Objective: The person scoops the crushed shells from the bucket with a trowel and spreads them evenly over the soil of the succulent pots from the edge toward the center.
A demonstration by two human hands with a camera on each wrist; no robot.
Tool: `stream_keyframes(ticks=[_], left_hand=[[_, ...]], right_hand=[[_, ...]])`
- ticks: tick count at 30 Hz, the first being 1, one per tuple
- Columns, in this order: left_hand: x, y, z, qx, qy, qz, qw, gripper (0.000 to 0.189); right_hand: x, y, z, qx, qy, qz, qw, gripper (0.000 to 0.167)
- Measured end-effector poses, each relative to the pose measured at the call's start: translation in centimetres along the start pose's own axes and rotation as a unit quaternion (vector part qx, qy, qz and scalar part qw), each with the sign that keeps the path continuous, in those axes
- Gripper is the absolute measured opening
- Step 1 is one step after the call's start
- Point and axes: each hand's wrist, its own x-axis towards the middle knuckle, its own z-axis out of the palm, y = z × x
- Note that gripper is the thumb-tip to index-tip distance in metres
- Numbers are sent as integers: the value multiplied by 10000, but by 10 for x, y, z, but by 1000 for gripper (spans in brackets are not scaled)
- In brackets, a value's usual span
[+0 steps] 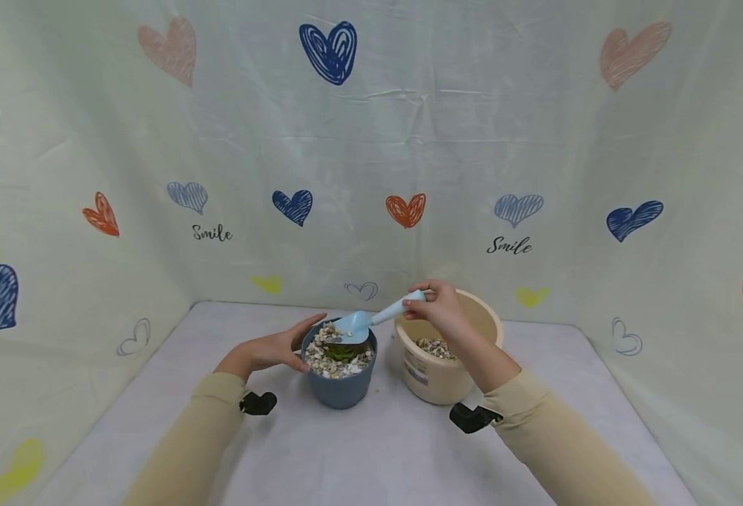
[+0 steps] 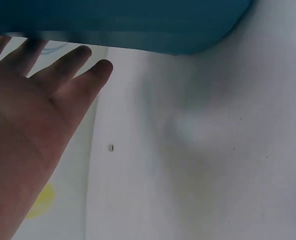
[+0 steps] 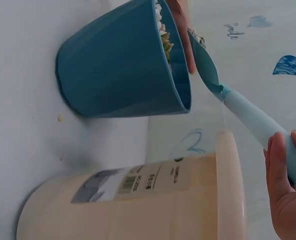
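Blue pot (image 1: 339,391), holding pebbles (image 1: 322,362) and a green plant (image 1: 342,353) half hidden by a scoop (image 1: 353,327), the left hand (image 1: 275,349) touching its side, fingers straight and spread. Scoop, pebble-laden, over the pot, pinched in the right hand (image 1: 439,309). Cream bucket (image 1: 433,383) beside, pebbles inside, partly covered by the right arm (image 1: 535,411); label (image 3: 125,185) mostly illegible; sheet (image 1: 371,140) behind lettered "Smile" twice.

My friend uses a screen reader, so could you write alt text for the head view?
A person's right hand holds a pale-blue scoop over a blue-gray pot containing pebbles and a green plant, while the left hand touches the pot's left side. A cream bucket with more pebbles stands to the right, before a heart-printed backdrop.
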Motion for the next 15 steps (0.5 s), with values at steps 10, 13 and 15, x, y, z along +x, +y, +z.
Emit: stream_keyframes(ticks=[10, 13, 15], left_hand=[[8, -6, -1, -402, -158, 93, 9990, 119], [7, -5, 1, -475, -149, 95, 9987, 116], [7, -3, 3, -494, -113, 75, 9987, 114]], right_hand=[[2, 0, 16, -229, 205, 59, 9995, 31], [2, -1, 18, -232, 238, 57, 9994, 30], [2, -2, 20, -255, 247, 12, 9994, 29]])
